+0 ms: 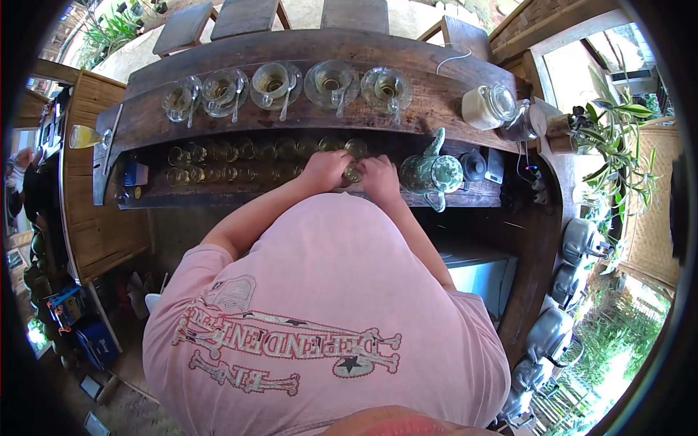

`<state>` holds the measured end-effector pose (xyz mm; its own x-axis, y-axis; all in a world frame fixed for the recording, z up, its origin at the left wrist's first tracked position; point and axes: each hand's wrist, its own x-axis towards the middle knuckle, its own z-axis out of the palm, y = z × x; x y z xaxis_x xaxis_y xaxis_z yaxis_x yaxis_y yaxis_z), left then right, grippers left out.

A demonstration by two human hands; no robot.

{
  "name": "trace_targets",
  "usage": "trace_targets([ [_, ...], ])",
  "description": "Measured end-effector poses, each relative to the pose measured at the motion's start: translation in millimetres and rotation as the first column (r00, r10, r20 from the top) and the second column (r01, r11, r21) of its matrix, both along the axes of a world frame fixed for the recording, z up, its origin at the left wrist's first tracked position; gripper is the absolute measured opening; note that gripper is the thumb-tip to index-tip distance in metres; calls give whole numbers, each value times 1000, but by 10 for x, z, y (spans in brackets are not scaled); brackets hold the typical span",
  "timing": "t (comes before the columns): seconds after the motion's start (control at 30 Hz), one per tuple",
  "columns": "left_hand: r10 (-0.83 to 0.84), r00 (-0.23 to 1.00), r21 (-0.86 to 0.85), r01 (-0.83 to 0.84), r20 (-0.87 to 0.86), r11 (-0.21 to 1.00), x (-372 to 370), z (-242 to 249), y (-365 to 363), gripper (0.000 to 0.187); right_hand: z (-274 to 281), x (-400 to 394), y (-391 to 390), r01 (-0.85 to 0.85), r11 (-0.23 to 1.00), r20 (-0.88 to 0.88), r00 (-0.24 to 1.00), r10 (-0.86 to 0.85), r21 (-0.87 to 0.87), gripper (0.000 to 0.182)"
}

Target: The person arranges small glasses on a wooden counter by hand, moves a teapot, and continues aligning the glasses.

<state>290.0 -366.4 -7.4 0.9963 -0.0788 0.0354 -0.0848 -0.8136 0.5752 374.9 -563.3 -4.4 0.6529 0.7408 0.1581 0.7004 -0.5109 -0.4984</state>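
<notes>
1. I have both hands over the low shelf (240, 190), beneath the upper surface (436, 105), meeting at a glass cup (352, 174) near the end of its rows.
2. My right hand (379, 178) has its grip on that glass cup, fingers curled against its side.
3. My left hand (325, 171) sits just beside the same cup, fingers bent; the back of the hand hides part of them, so I can't tell how firmly its grip is closed, or on what.
4. Another glass (355, 147) stands just beyond my fingers, and the rows of glasses (246, 150) run off to my left along the shelf.
5. To my right on the shelf I see a green speckled pitcher (442, 174), with a dark lidded pot (474, 166) beside it.
6. Up on the surface, five cups (271, 80) stand in a line, each on a saucer (313, 93) with a spoon (286, 105).
7. At the surface's right end I have a glass jar (480, 109) with pale contents; toward the left end, a glass of yellow liquid (86, 136).
</notes>
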Motion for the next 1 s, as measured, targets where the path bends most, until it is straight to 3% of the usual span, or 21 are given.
trace_targets([
  [0.07,0,1000,7,0,-7,1000,-6,-11,-10,43,-66,8,4,35,999,3,999,-35,-8,10],
  [0.13,5,1000,17,-5,-16,1000,-4,13,-10,43,-113,15,26,-57,994,2,998,57,96,10],
  [0.27,3,1000,30,-3,-18,1000,-46,15,-43,42,-4,36,4,-50,996,-17,999,49,-70,12],
  [0.4,29,997,11,-29,-69,1000,-48,62,-42,42,-157,76,27,-78,995,-34,996,81,68,11],
  [0.53,48,999,-3,-48,-25,999,-59,34,-41,37,-94,87,16,-124,992,-40,991,125,10,11],
  [0.63,64,998,12,-64,-27,998,-72,113,-45,33,-60,100,23,-42,999,-12,999,42,14,11],
  [0.7,78,996,29,-77,-50,997,-83,129,-50,32,-121,86,38,-123,991,-16,992,124,59,10],
  [0.83,103,995,-2,-103,-6,995,-80,14,-26,32,-87,65,19,-114,993,-22,993,114,12,7],
  [0.93,105,995,-24,-105,-4,994,-93,-18,-9,32,-98,91,34,-37,997,-7,999,37,63,7],
  [1.0,98,995,-34,-98,-2,995,-83,4,-5,32,-150,68,50,-108,992,-21,994,110,65,10],
])
